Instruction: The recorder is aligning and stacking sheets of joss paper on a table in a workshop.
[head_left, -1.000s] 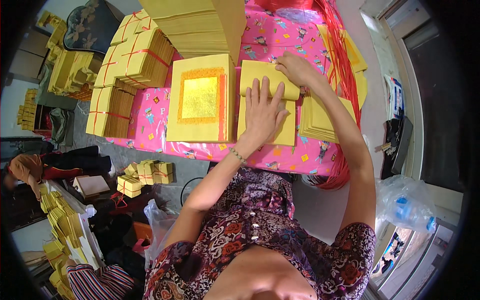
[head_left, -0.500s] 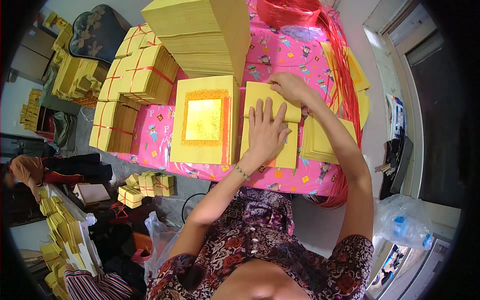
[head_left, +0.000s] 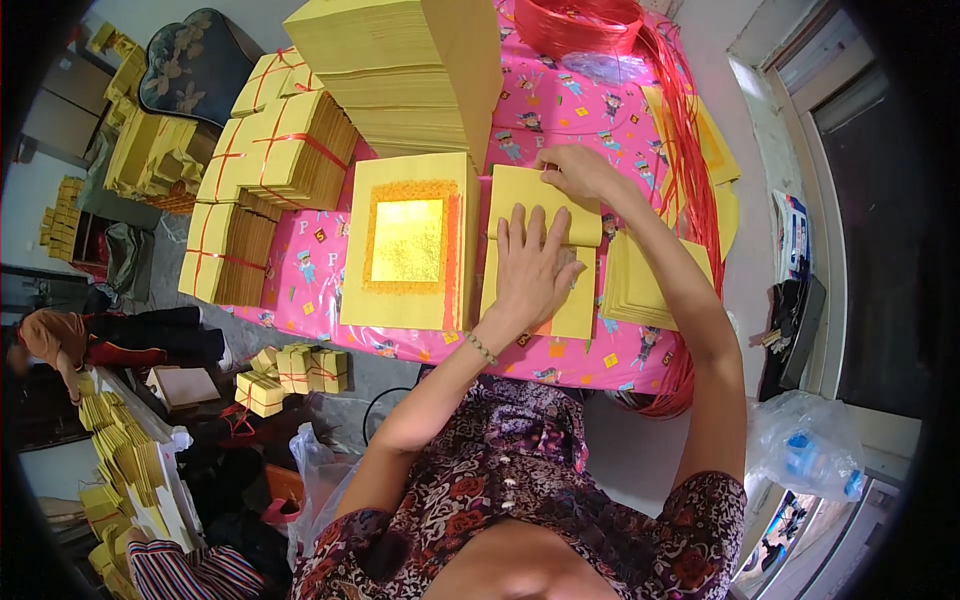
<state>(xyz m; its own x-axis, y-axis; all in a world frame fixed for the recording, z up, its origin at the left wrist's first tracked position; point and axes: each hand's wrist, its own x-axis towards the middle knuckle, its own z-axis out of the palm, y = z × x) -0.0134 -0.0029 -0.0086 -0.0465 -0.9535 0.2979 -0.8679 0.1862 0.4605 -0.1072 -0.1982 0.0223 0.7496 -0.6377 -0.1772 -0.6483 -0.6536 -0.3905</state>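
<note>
In front of me a yellow paper sheet [head_left: 520, 190] lies with its far part folded over toward me, above a flat yellow paper [head_left: 572, 315]. My left hand [head_left: 532, 268] rests flat across the fold's near edge, fingers spread, holding nothing. At the far edge of the folded paper my right hand [head_left: 575, 172] has its fingers curled and closed on that edge; the fingertips are partly hidden. Left of my hands stands a stack of yellow paper [head_left: 355, 250] topped by a gold foil square with an orange border. To the right lies a smaller fanned pile of yellow sheets [head_left: 640, 285].
A tall yellow paper stack [head_left: 400, 100] stands behind, and bundles tied with red strapping [head_left: 285, 150] are at the left. Red plastic strands [head_left: 685, 150] hang down the right side of the pink patterned table cover [head_left: 545, 110]. Another person [head_left: 60, 345] bends over papers at far left.
My left hand has slid very slightly toward me over the folded paper. The right hand stays at the far edge.
</note>
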